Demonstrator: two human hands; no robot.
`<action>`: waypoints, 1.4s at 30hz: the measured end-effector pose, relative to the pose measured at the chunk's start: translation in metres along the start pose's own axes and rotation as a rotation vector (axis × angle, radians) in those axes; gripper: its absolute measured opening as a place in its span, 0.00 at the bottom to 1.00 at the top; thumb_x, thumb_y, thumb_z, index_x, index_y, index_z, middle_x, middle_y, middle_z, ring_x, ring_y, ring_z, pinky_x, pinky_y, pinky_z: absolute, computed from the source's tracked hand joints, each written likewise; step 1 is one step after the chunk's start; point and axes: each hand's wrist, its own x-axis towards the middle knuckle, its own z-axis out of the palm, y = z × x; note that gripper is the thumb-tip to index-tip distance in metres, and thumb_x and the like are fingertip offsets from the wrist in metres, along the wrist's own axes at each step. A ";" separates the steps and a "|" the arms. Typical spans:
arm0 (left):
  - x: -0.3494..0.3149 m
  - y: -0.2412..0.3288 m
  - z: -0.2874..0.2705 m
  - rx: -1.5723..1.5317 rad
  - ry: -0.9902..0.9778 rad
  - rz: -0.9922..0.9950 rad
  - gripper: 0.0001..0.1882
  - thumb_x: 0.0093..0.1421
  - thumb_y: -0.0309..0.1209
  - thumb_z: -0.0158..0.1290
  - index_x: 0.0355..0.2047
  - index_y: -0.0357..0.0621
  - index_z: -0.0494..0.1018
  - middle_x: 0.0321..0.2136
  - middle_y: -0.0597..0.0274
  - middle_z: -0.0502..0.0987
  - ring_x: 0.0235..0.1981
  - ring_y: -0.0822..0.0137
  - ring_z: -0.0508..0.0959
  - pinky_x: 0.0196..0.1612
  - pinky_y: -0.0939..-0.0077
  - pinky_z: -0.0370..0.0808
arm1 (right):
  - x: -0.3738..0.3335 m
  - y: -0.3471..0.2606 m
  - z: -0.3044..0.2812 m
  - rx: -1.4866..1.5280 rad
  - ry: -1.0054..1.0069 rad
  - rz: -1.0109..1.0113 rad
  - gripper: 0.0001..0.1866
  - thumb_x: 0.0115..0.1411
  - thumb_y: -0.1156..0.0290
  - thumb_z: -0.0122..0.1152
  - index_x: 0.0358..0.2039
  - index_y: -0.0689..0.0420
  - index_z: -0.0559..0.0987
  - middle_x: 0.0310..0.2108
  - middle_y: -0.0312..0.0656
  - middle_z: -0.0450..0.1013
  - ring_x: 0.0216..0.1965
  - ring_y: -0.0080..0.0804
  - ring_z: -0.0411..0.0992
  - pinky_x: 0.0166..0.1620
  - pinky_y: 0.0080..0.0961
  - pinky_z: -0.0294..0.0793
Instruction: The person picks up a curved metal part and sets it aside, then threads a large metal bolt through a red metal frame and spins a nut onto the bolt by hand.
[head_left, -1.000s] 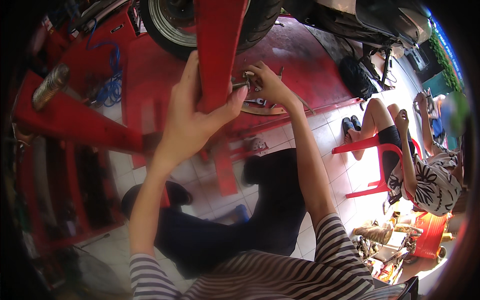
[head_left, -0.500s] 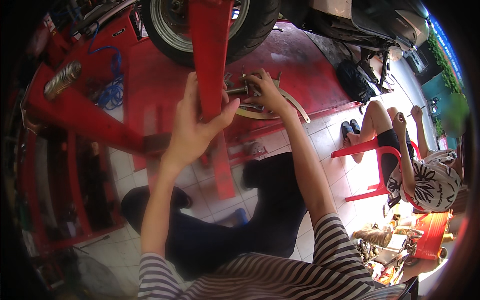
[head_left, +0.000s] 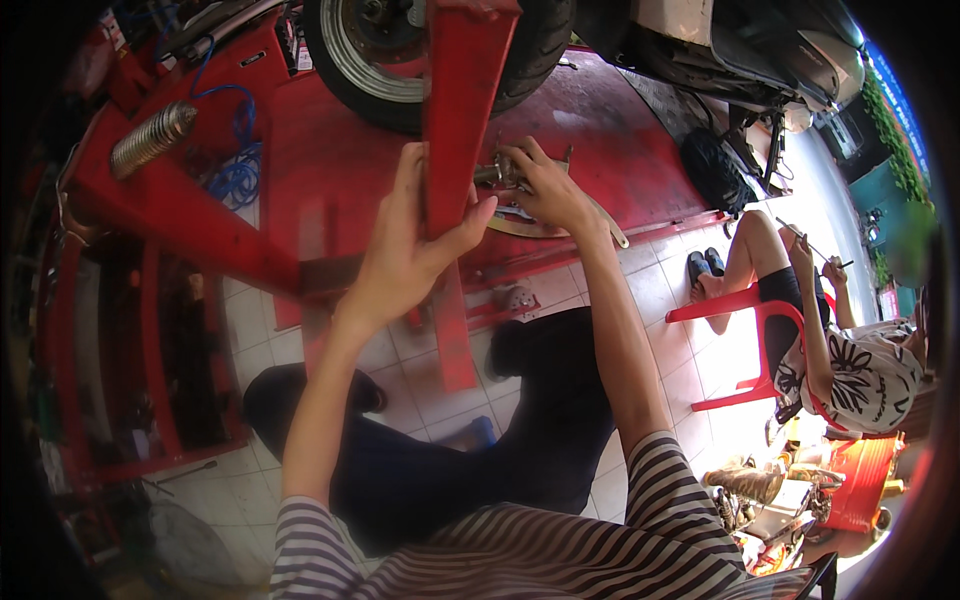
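Note:
My left hand (head_left: 410, 250) is wrapped around a red upright metal bar (head_left: 458, 110) that stands in front of a motorcycle wheel (head_left: 400, 60). My right hand (head_left: 540, 185) reaches behind that bar, its fingers closed on a small metal part (head_left: 490, 173) just above a curved metal piece (head_left: 560, 225) lying on the red lift platform (head_left: 330, 170). What exactly the right fingers pinch is partly hidden by the bar.
A chrome exhaust pipe (head_left: 152, 137) and a blue coiled hose (head_left: 235, 150) lie on the platform's left. A red shelf unit (head_left: 150, 350) stands at left. Another person (head_left: 850, 350) sits on a red plastic chair (head_left: 750, 340) at right. A scooter body (head_left: 740, 50) is at top right.
The view has shifted so the bar, wheel and both hands sit slightly lower and more to the right. Both hands keep their hold; the right hand has worked closer in behind the bar.

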 end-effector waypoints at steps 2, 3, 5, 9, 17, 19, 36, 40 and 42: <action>0.000 0.001 0.000 0.001 -0.003 -0.031 0.19 0.62 0.25 0.56 0.51 0.38 0.63 0.35 0.67 0.68 0.37 0.76 0.68 0.44 0.79 0.67 | 0.001 -0.004 -0.006 0.055 0.015 0.038 0.29 0.52 0.68 0.68 0.55 0.58 0.69 0.48 0.49 0.68 0.46 0.55 0.72 0.47 0.43 0.71; 0.000 0.002 0.000 0.001 -0.006 -0.044 0.19 0.62 0.26 0.56 0.50 0.38 0.63 0.34 0.67 0.68 0.37 0.76 0.68 0.44 0.79 0.67 | 0.001 -0.005 -0.009 0.081 0.024 0.056 0.30 0.52 0.68 0.68 0.55 0.58 0.69 0.48 0.49 0.68 0.46 0.55 0.71 0.47 0.43 0.71; -0.001 0.005 -0.001 0.033 -0.013 -0.046 0.18 0.62 0.26 0.56 0.49 0.39 0.63 0.33 0.67 0.67 0.36 0.76 0.67 0.42 0.79 0.66 | -0.002 -0.007 -0.014 0.036 0.110 0.049 0.30 0.53 0.68 0.68 0.54 0.60 0.68 0.48 0.51 0.69 0.46 0.55 0.72 0.47 0.42 0.72; -0.001 -0.001 -0.001 0.005 -0.004 -0.010 0.16 0.61 0.27 0.56 0.45 0.41 0.62 0.31 0.67 0.66 0.34 0.75 0.66 0.39 0.78 0.66 | -0.004 0.004 -0.025 0.111 0.292 0.042 0.29 0.56 0.68 0.66 0.55 0.64 0.66 0.49 0.54 0.70 0.47 0.48 0.74 0.49 0.37 0.72; 0.002 0.002 -0.007 0.088 -0.081 -0.015 0.26 0.60 0.32 0.58 0.52 0.38 0.59 0.39 0.51 0.78 0.39 0.67 0.77 0.48 0.72 0.70 | 0.005 -0.047 -0.094 0.960 0.650 -0.231 0.29 0.66 0.61 0.56 0.59 0.67 0.59 0.49 0.48 0.67 0.45 0.35 0.72 0.51 0.31 0.69; 0.001 0.006 -0.010 0.086 -0.079 -0.067 0.27 0.59 0.32 0.59 0.53 0.36 0.59 0.39 0.51 0.78 0.39 0.67 0.77 0.49 0.72 0.70 | 0.020 -0.078 -0.127 1.155 0.569 -0.356 0.33 0.65 0.57 0.57 0.59 0.67 0.58 0.51 0.50 0.65 0.44 0.36 0.71 0.52 0.31 0.68; -0.001 0.001 -0.008 0.066 -0.015 -0.070 0.17 0.62 0.22 0.52 0.50 0.35 0.62 0.35 0.67 0.69 0.35 0.78 0.68 0.42 0.81 0.68 | 0.020 -0.148 -0.119 1.401 0.379 -0.402 0.45 0.59 0.46 0.60 0.61 0.70 0.54 0.52 0.53 0.61 0.46 0.38 0.68 0.47 0.33 0.70; -0.001 0.004 -0.007 0.029 -0.027 -0.143 0.17 0.63 0.23 0.52 0.51 0.35 0.63 0.36 0.66 0.69 0.37 0.77 0.69 0.43 0.82 0.68 | 0.018 -0.144 -0.118 1.385 0.353 -0.348 0.45 0.57 0.47 0.63 0.60 0.69 0.55 0.51 0.52 0.62 0.46 0.39 0.68 0.47 0.34 0.71; -0.001 0.003 -0.006 0.037 -0.007 -0.153 0.18 0.63 0.23 0.53 0.51 0.35 0.63 0.35 0.66 0.69 0.37 0.77 0.69 0.43 0.82 0.68 | 0.020 -0.138 -0.117 1.349 0.310 -0.369 0.45 0.57 0.48 0.64 0.60 0.69 0.55 0.51 0.52 0.62 0.45 0.39 0.69 0.47 0.35 0.71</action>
